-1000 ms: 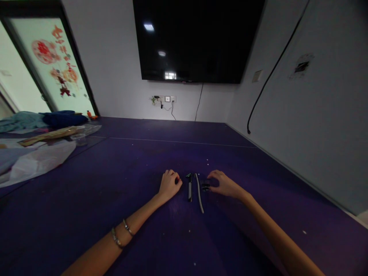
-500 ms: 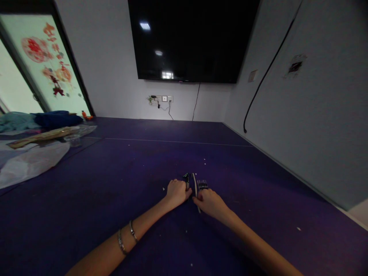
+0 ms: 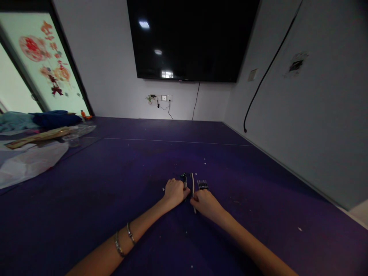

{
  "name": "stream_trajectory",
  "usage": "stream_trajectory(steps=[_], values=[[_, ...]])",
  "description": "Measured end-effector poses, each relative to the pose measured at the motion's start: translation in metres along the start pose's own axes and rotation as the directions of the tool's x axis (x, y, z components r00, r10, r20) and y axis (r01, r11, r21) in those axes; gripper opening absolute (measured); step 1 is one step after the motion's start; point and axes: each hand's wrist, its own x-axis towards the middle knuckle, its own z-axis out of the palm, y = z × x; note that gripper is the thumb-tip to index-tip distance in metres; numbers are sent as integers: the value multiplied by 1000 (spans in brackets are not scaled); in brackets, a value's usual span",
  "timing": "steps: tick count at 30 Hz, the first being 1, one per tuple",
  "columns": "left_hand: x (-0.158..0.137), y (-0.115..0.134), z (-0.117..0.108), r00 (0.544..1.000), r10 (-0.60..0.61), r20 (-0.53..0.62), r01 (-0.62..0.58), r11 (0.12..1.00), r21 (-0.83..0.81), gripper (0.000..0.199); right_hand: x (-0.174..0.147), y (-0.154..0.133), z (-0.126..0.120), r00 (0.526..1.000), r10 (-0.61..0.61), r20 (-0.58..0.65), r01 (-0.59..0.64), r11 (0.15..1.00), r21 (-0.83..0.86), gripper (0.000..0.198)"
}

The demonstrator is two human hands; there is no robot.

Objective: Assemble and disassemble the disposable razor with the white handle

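My left hand (image 3: 173,193) is closed around a small dark tool (image 3: 184,180) with a bent head at its far end and a pale strip along its side. The fist hides most of it, so its kind is unclear. My right hand (image 3: 204,201) pinches a thin off-white cord-like length (image 3: 193,182), which stands out beyond the fingers and below them. The cord lies close to my left thumb; I cannot tell whether the tool touches it. Just beyond my right knuckles lies a small clear case (image 3: 202,184) with dark contents.
Both hands work low over a purple surface (image 3: 138,172) dotted with small white scraps. Plastic sheeting (image 3: 34,163), a long tan piece (image 3: 40,137) and blue cloth (image 3: 57,119) lie at the left. A black cable (image 3: 268,69) hangs down the right wall, and a television (image 3: 192,38) is ahead.
Both hands have shifted slightly left. The cord in my right hand has swung from slanting to more upright, and its lower end has moved left. Both grips have stayed closed.
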Motion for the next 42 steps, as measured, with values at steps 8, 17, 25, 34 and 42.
stream_trajectory(steps=[8, 17, 25, 34, 42], values=[[-2, -2, 1, 1000, 13, -8, -13, 1000, -15, 39, 2, 15, -19, 996, 37, -78, -38, 999, 1, 27], [6, -19, 0, 998, -45, -33, 42, 996, -73, 42, 22, 81, -28, 959, -235, -159, 267, 937, 226, 53], [15, -54, -7, 982, -181, -57, 172, 974, -147, 38, 25, 90, -12, 976, -166, -141, 201, 938, 284, 54], [21, -84, -11, 959, -275, -68, 260, 950, -174, 36, 23, 86, -15, 978, -145, -147, 183, 938, 293, 50], [24, -100, -9, 954, -287, -83, 267, 944, -196, 34, 25, 91, -10, 970, -172, -173, 214, 940, 267, 48]])
